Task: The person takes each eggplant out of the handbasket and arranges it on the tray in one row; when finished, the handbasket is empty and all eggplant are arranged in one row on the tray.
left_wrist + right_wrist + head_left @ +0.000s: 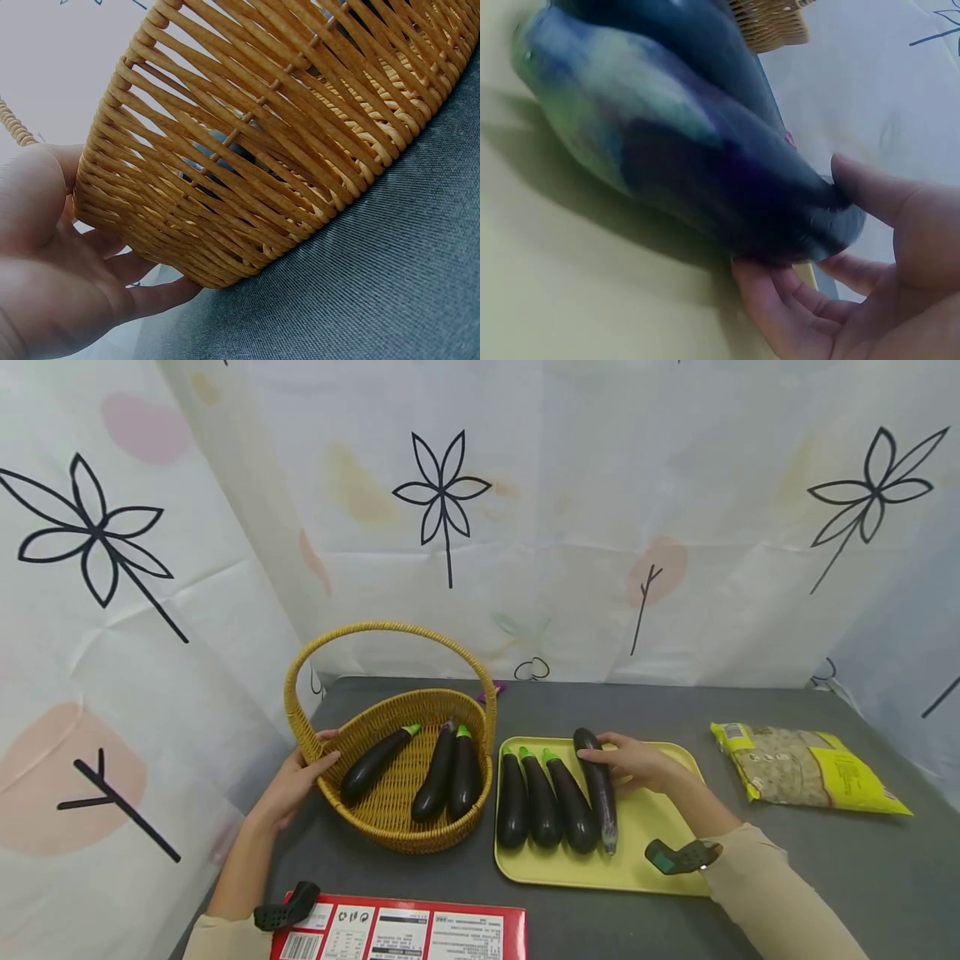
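Observation:
A wicker basket (405,838) with a tall handle holds three eggplants, one of them (375,763) at its left side. My left hand (292,781) grips the basket's left rim; in the left wrist view the thumb is at the rim and the fingers (157,298) lie against the outer weave (225,180). On the yellow tray (652,868) three green-stemmed eggplants lie side by side. To their right is a longer, wrapped-looking eggplant (600,785), its far end pinched between the thumb and fingers of my right hand (637,764). The right wrist view shows this eggplant (697,165) close up.
A yellow-and-clear packet (810,768) lies right of the tray. A red and white box (405,931) is at the near edge, in front of the basket. Behind the basket shows a small purple item (495,690). A patterned cloth hangs along the back and sides.

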Tool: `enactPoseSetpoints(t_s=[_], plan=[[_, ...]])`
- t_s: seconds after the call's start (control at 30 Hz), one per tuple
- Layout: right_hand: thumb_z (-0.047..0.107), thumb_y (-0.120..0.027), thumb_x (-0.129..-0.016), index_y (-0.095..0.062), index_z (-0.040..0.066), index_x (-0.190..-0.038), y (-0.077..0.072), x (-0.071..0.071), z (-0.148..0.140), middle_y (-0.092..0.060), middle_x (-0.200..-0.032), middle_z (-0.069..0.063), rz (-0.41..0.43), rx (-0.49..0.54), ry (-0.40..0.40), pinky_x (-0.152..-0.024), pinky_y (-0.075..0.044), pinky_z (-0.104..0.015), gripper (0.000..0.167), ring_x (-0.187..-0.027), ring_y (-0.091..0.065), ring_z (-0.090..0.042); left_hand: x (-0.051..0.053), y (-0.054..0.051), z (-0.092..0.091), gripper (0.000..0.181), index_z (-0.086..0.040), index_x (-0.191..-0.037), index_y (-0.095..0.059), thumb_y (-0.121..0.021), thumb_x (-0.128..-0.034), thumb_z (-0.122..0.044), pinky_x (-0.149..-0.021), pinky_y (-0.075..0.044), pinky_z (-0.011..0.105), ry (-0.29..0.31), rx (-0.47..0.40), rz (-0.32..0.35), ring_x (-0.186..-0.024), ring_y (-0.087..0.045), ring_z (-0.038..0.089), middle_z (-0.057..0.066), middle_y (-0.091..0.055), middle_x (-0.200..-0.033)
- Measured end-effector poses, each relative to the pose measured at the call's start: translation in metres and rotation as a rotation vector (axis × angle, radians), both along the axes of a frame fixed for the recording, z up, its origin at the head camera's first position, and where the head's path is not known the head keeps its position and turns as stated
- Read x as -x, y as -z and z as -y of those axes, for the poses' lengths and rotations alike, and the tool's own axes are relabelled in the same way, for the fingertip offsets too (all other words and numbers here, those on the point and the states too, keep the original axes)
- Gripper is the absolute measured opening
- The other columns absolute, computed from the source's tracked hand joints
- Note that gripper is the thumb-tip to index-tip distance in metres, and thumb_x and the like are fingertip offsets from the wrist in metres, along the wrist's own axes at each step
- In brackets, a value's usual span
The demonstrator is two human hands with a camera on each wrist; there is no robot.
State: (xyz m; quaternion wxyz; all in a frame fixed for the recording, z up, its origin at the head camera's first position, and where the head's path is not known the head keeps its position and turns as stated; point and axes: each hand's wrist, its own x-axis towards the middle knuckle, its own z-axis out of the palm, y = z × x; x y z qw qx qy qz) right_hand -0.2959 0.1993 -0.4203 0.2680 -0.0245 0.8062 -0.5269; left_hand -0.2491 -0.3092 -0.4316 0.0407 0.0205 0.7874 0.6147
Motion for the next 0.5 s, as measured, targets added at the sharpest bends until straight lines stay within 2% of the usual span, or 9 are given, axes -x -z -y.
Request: enactPoseSetpoints(t_s=[0.17,0.27,0.4,0.5], plan=[[0.037,-0.063,-0.092,-0.024,-0.004,-0.144,0.002,-0.004,0.005,-0.06,-0.106,-0.02,-0.036,-0.045,0.024,-0.074,-0.052,-0.043,0.077,-0.091,-0.062,-0.026,0.001,0.002,0.001,0.06,-0.005,-0.146,-0.027,-0.051,-0.0997,-0.034,-0.083,-0.043,0.025,0.0,-0.002,-0.003,-0.111,-0.046,0.018,0.021,-0.033,-0.138],[0.04,-0.063,-0.091,-0.028,-0.006,-0.142,0.001,-0.007,0.008,-0.057,-0.111,-0.021,-0.074,-0.088,0.034,-0.072,-0.053,-0.043,0.078,-0.09,-0.061,-0.024,0.001,0.003,0.001,0.06,-0.005,-0.146,-0.027,-0.051,-0.0996,-0.034,-0.083,-0.044,0.026,-0.004,-0.002,-0.002,-0.11,-0.047,0.018,0.02,-0.034,-0.138],[0.044,-0.061,-0.092,-0.037,-0.005,-0.138,0.002,-0.01,0.011,-0.052,-0.089,-0.013,-0.103,-0.135,0.043,-0.065,-0.052,-0.038,0.072,-0.075,-0.053,-0.018,0.0,0.002,0.001,0.06,-0.005,-0.146,-0.027,-0.051,-0.0997,-0.034,-0.082,-0.044,0.028,-0.004,-0.003,0.001,-0.108,-0.048,0.017,0.02,-0.034,-0.137],[0.043,-0.058,-0.094,-0.044,-0.003,-0.134,0.005,-0.01,0.013,-0.048,-0.078,-0.008,-0.11,-0.121,0.038,-0.061,-0.052,-0.036,0.062,-0.068,-0.05,-0.017,0.0,0.001,0.001,0.06,-0.005,-0.146,-0.026,-0.051,-0.0999,-0.034,-0.082,-0.044,0.028,-0.006,-0.001,0.001,-0.107,-0.048,0.016,0.019,-0.035,-0.137]])
